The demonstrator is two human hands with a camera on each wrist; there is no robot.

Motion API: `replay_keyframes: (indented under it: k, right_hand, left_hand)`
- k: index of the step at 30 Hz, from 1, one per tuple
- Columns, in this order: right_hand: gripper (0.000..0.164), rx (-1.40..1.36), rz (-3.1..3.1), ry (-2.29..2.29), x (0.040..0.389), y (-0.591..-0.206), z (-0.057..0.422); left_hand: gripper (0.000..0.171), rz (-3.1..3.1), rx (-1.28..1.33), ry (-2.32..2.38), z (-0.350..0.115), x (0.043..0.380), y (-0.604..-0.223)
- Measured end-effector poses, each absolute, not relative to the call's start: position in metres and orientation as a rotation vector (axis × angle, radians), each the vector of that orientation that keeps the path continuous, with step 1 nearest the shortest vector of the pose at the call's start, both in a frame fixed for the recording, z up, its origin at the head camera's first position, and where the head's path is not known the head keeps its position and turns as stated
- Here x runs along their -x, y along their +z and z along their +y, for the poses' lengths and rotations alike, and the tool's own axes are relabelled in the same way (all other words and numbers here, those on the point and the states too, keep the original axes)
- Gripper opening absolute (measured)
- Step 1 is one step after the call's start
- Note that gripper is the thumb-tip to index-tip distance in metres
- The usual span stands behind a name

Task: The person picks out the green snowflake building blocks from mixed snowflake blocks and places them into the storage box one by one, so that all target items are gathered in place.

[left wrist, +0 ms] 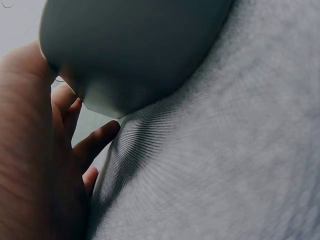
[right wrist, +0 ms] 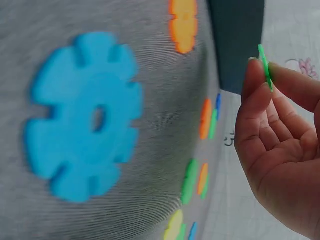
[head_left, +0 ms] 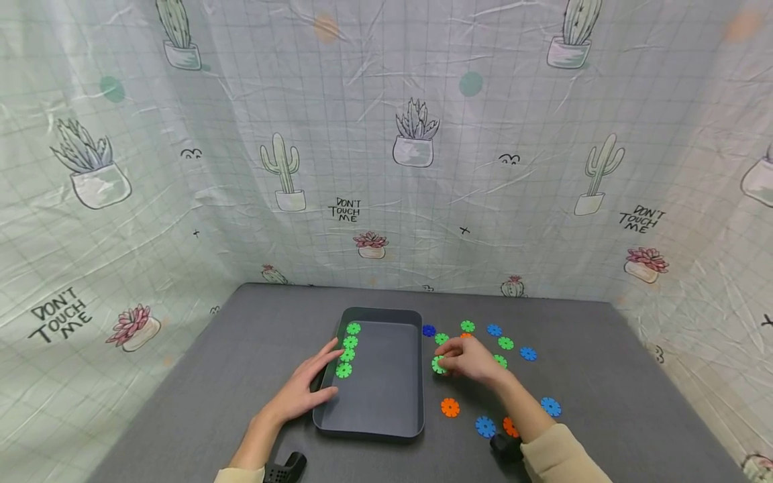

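Note:
A dark grey tray (head_left: 380,402) lies on the table with several green notched discs (head_left: 343,370) in a column along its left side. My left hand (head_left: 300,392) rests at the tray's left rim, fingers spread and thumb over the edge; the left wrist view shows it against the tray's outer wall. To the right of the tray, my right hand (head_left: 474,361) pinches a green notched disc (right wrist: 266,70) between thumb and fingertips, raised above the table in the right wrist view. Loose discs lie around and beneath that hand.
Right of the tray are scattered blue discs (head_left: 485,426), orange discs (head_left: 449,407) and more green discs (head_left: 505,343). A dark blue disc (head_left: 429,331) sits close to the tray's right rim. Behind the grey table (head_left: 241,376) hangs a cactus-print curtain (head_left: 362,134).

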State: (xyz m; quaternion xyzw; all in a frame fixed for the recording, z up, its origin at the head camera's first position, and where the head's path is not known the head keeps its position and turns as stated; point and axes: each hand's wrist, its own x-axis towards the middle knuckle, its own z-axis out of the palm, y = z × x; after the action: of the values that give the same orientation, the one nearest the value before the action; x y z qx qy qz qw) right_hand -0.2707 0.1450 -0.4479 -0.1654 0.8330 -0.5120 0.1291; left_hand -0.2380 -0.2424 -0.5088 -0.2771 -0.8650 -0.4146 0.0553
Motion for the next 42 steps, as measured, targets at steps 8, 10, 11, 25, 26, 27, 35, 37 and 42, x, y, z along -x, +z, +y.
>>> replay_keyframes:
  k: [8,10,11,25,26,27,35,37,42]
  right_hand:
    - [0.027,0.314,2.346,-1.635,0.273,-0.433,0.137]
    - [0.028,0.301,2.322,-1.65,0.274,-0.429,0.134]
    - [0.029,0.299,2.31,-1.656,0.274,-0.427,0.133]
    - [0.032,0.393,2.198,-1.722,0.284,-0.415,0.099]
    - [0.032,0.404,2.19,-1.723,0.284,-0.414,0.095]
    - [0.032,0.414,2.182,-1.723,0.285,-0.413,0.091]
    - [0.033,0.401,2.153,-1.722,0.291,-0.404,0.064]
    - [0.034,0.399,2.132,-1.739,0.292,-0.403,0.058]
    - [0.036,0.448,2.08,-1.757,0.294,-0.408,0.042]
  left_hand:
    - [0.067,-2.629,0.841,-1.26,-0.242,0.236,-0.51]
    - [0.066,-2.631,0.84,-1.265,-0.242,0.236,-0.509]
    - [0.066,-2.634,0.839,-1.263,-0.242,0.236,-0.509]
    - [0.066,-2.639,0.833,-1.248,-0.241,0.236,-0.507]
    - [0.066,-2.641,0.829,-1.247,-0.241,0.236,-0.507]
    - [0.066,-2.642,0.825,-1.248,-0.241,0.236,-0.507]
    - [0.066,-2.633,0.822,-1.263,-0.24,0.238,-0.507]
    - [0.066,-2.638,0.82,-1.265,-0.24,0.238,-0.507]
    - [0.065,-2.642,0.815,-1.278,-0.24,0.236,-0.507]
